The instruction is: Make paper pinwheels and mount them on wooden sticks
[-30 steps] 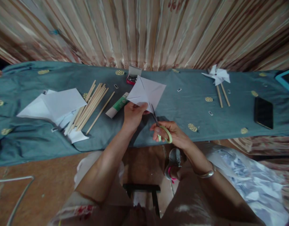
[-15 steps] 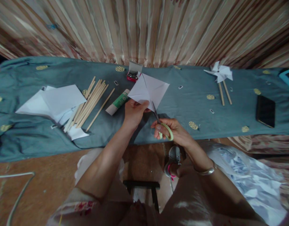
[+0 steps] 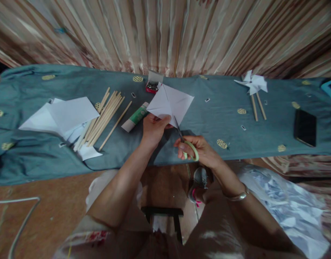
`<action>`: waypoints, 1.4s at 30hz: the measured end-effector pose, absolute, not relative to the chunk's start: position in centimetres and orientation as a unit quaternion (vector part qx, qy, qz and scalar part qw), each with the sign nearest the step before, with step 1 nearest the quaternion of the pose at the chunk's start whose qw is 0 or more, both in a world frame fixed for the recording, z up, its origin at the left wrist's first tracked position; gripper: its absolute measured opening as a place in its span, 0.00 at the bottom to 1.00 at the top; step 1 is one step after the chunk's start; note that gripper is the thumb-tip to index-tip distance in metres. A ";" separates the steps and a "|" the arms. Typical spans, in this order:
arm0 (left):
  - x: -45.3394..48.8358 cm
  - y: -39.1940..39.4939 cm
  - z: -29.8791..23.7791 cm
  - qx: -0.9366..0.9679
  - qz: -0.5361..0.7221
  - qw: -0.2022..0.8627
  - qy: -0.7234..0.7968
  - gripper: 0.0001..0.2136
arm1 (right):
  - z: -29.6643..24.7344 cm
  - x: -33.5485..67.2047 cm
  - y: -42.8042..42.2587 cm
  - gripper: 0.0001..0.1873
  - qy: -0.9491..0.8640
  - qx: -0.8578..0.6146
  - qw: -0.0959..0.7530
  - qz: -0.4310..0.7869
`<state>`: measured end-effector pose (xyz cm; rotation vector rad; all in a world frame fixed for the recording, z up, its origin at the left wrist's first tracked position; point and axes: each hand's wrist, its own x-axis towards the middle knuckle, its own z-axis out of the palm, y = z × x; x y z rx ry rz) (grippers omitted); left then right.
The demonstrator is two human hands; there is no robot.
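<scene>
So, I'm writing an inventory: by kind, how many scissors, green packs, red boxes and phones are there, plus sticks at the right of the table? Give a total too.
Scissors: 1
Green pack: 1
Red box: 1
Phone: 1
Sticks at the right: 2
Total: 6

From here I see a silver bangle; left of it, a grey shoe; farther left, a red-patterned sleeve.

Creased white paper — green-handled scissors at its near corner.
</scene>
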<state>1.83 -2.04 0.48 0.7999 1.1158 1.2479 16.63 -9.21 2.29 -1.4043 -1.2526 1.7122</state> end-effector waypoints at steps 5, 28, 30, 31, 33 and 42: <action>1.8 -2.1 0.4 0.343 0.547 0.604 0.467 0.07 | 2.0 16.8 -9.3 0.27 -0.478 -0.520 0.295 0.644; 2.1 -2.3 0.6 0.340 0.529 0.612 0.480 0.04 | 2.2 16.7 -9.1 0.28 -0.469 -0.529 0.306 0.638; 2.2 -2.4 0.5 0.344 0.530 0.614 0.473 0.04 | 2.2 16.7 -9.1 0.28 -0.470 -0.529 0.306 0.637; 2.2 -2.4 0.5 0.344 0.532 0.617 0.467 0.04 | 2.3 16.7 -9.1 0.28 -0.470 -0.529 0.306 0.637; 2.2 -2.4 0.5 0.342 0.535 0.621 0.460 0.05 | 2.3 16.6 -9.1 0.28 -0.469 -0.529 0.305 0.638; 2.1 -2.3 0.5 0.336 0.535 0.622 0.463 0.06 | 1.9 16.7 -9.1 0.28 -0.459 -0.527 0.308 0.646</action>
